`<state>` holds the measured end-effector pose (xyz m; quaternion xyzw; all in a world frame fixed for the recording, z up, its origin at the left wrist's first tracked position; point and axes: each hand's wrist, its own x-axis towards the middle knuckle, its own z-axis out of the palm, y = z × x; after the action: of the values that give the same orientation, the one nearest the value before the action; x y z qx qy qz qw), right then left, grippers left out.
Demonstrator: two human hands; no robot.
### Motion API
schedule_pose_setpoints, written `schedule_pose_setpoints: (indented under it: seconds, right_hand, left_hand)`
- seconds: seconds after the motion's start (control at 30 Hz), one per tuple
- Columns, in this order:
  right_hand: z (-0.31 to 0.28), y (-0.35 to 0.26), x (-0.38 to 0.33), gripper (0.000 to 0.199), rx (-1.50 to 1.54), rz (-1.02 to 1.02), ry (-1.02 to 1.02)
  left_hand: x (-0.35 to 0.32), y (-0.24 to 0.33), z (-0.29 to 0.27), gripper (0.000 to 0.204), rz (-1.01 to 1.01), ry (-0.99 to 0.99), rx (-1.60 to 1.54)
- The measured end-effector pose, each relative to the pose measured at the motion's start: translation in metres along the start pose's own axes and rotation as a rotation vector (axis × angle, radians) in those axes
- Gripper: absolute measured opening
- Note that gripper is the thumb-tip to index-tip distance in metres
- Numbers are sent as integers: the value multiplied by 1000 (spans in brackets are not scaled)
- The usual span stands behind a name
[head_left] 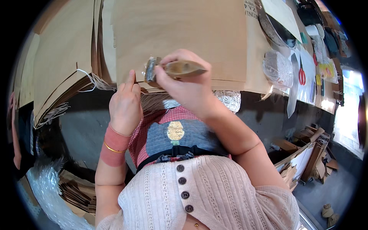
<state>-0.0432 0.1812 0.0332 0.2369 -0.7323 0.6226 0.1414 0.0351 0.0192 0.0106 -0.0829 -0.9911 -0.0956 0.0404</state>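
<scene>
My right hand (189,86) grips a wide flat brush (186,68) by its wooden handle. The brush's pale, coated end points left, low over the near edge of a large brown paper sheet (180,30); whether it touches the sheet I cannot tell. Left of the brush, my left hand (125,101) rests at the same near edge with its index finger stretched out onto the paper, and nothing shows in it. Its other fingers are partly hidden. A pink band and a gold bangle circle the left wrist.
More brown paper (63,50) lies stacked on the left, with white strings (94,80) at its corner. To the right are a white string bundle (277,69), red-handled scissors (302,74) and a round basin (270,28). Cardboard (310,153) stands lower right; clear plastic (50,191) lies lower left.
</scene>
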Motion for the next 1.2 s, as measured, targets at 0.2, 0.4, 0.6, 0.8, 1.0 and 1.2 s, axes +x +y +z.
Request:
schedule_pose_setpoints:
  seconds: [0.2,0.4,0.6,0.8,1.0,1.2]
  right_hand:
    - [-57,26,-2,18,-354,492,-85]
    - [-139,26,7,20,-764,454,-31]
    - [-148,21,31,28,-771,432,-163]
    - [-256,12,34,17,206,189,496]
    - [-307,52,-6,33,-1299,43,-29]
    - [-142,1,-83,34,-41,148,-527]
  left_hand:
    - [1,4,-4,3,-30,-53,23]
    - [0,3,-4,4,-42,-71,22]
    - [3,6,-4,7,-75,-119,36]
    - [-4,-2,-9,9,-35,-72,-120]
    - [-22,22,-61,4,-17,-258,-724]
    - [-23,55,-111,9,211,-29,-1172]
